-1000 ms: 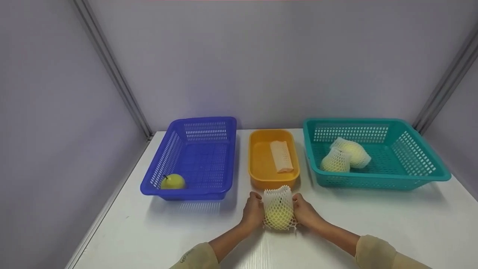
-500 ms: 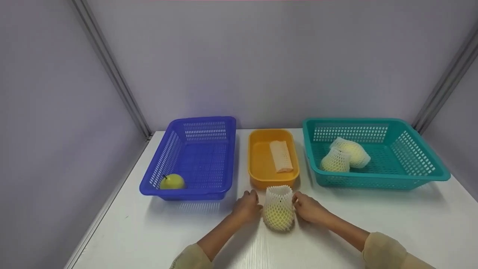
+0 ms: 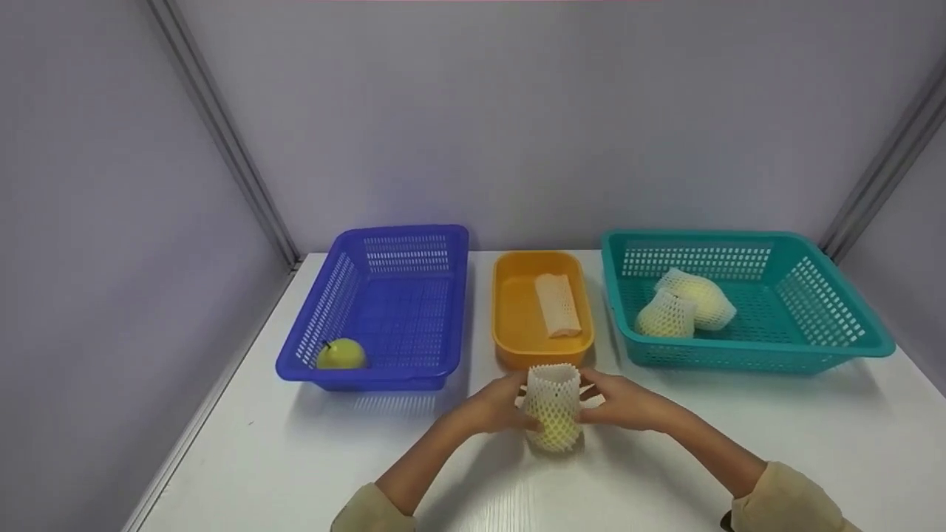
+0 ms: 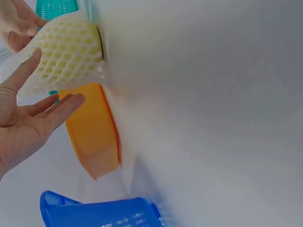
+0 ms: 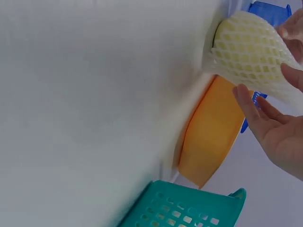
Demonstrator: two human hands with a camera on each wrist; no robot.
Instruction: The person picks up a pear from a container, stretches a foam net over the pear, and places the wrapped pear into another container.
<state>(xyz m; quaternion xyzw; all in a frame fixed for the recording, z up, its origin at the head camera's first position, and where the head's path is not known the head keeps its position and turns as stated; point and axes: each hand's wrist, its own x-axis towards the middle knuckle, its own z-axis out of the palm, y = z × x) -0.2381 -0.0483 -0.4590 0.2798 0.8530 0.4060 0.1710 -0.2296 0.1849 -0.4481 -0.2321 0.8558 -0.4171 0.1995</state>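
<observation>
A round yellow-green fruit stands on the white table inside a white foam net sleeve, whose upper end rises above it like a tube. My left hand is at the sleeve's left side, thumb against the net and fingers fairly straight behind it. On the other side my right hand mirrors it, thumb at the net and fingers extended. Both wrist views show the left hand and right hand spread around the netted fruit, not curled round it.
At the left, a blue basket holds a bare yellow-green fruit. An orange tub with a flat foam net stands behind the hands. In the teal basket at the right are two netted fruits. Grey walls enclose the table.
Both hands first pinched the net's sides, let go and drew slightly apart, then came back with fingers extended around the sleeve. The netted fruit has stayed in about the same spot.
</observation>
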